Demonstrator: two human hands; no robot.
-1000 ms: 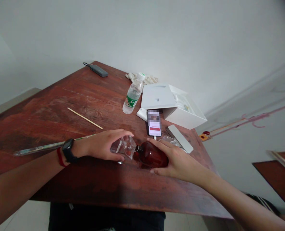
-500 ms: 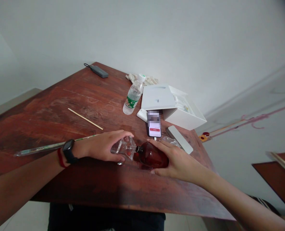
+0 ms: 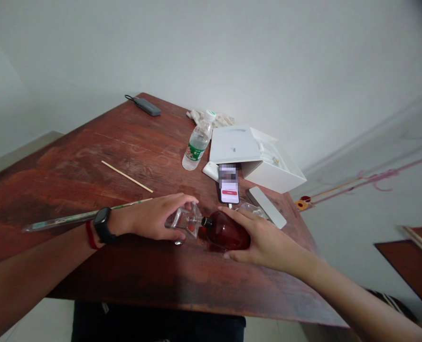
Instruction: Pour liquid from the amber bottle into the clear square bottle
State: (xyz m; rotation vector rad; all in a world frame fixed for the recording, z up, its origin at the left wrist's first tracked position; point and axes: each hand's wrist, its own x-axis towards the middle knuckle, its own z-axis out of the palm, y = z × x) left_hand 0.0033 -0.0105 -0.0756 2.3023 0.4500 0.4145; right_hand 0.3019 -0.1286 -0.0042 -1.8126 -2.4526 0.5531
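My left hand (image 3: pixel 154 217), with a black watch and red band at the wrist, grips a small clear glass bottle (image 3: pixel 184 222) lying near the front of the red-brown wooden table (image 3: pixel 89 161). My right hand (image 3: pixel 266 237) rests over a round dark-red glass flask (image 3: pixel 227 231) lying on its side. The flask's narrow black neck points left and meets the clear bottle's mouth. Both vessels sit low on the tabletop between my hands.
A phone (image 3: pixel 228 183) with a lit screen lies just behind the flask, beside a flat white device (image 3: pixel 267 206). An open white box (image 3: pixel 253 156), a plastic water bottle (image 3: pixel 197 141), a cloth (image 3: pixel 211 116), a grey power bank (image 3: pixel 145 106), a wooden stick (image 3: pixel 127 176) and a long thin rod (image 3: pixel 68 218) lie further off.
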